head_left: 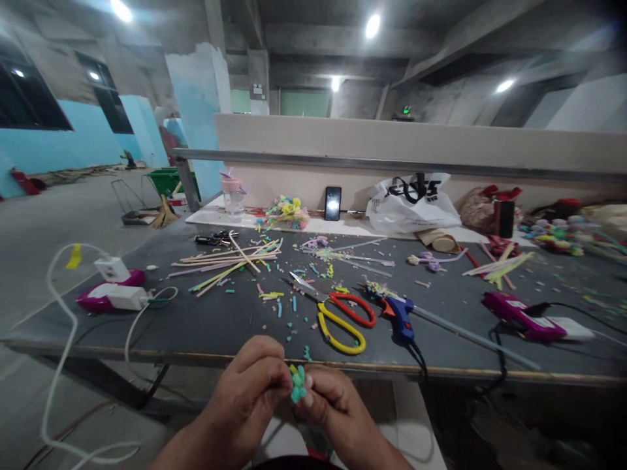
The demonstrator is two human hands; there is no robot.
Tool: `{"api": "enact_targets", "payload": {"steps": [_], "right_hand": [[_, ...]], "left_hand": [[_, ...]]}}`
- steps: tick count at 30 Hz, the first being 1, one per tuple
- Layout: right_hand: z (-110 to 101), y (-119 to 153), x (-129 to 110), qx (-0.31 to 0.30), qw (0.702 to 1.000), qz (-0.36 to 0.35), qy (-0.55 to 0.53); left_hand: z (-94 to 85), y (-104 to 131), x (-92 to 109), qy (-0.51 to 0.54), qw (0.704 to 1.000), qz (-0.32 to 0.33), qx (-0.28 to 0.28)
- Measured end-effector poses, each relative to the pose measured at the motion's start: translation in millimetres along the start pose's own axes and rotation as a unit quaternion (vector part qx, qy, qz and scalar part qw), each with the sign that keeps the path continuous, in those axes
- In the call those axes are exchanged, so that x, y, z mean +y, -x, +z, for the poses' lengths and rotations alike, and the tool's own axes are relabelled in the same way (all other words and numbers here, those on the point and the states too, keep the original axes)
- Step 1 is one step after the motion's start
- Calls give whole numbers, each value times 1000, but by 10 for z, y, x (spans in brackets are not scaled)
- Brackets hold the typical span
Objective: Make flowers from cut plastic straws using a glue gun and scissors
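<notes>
Just in front of the table's near edge, my left hand point(257, 388) and my right hand point(336, 405) meet around a small green flower point(297, 385) with a bit of yellow at its top. Fingers and thumbs of both hands are closed, pinching the flower from either side. Its underside is hidden by the fingers. Beyond my hands lie scissors point(343, 320) with one red and one yellow handle, blades spread. To their right rests a blue glue gun point(400, 318) with a clear glue stick point(480, 336) behind it. Small green and blue scraps point(290, 324) are scattered nearby.
Pastel fuzzy stems point(235, 258) lie in a pile at left, with pink-purple power strips point(112, 294) and white cables beyond. Another power strip point(526, 318) is at right. A phone point(332, 203), a cup point(233, 194) and a white bag point(411, 203) stand at the back.
</notes>
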State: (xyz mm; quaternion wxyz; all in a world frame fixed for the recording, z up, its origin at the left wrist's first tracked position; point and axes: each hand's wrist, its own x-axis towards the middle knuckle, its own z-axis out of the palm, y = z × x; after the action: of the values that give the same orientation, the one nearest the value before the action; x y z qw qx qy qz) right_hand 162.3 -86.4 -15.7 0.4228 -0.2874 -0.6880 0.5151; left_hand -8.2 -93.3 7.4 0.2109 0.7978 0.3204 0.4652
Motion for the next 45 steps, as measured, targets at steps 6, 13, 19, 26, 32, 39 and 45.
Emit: {"api": "enact_targets", "payload": {"steps": [6, 13, 19, 26, 32, 39, 45], "right_hand": [[-29, -32, -65, 57, 990, -51, 117], [41, -190, -65, 149, 951, -73, 260], [119, -288, -99, 137, 917, -17, 375], [32, -235, -288, 22, 917, 1, 399], [-114, -242, -378, 79, 975, 37, 204], [-101, -223, -412, 38, 985, 9, 170], [-164, -232, -263, 37, 972, -44, 227]], "left_hand": [[48, 74, -167, 66, 984, -141, 81], [240, 24, -215, 247, 932, -259, 53], [376, -80, -144, 463, 809, -337, 131], [194, -149, -45, 565, 706, -375, 203], [172, -76, -78, 595, 711, -368, 74], [162, -41, -7, 503, 783, -359, -73], [155, -43, -56, 371, 846, -374, -84]]}}
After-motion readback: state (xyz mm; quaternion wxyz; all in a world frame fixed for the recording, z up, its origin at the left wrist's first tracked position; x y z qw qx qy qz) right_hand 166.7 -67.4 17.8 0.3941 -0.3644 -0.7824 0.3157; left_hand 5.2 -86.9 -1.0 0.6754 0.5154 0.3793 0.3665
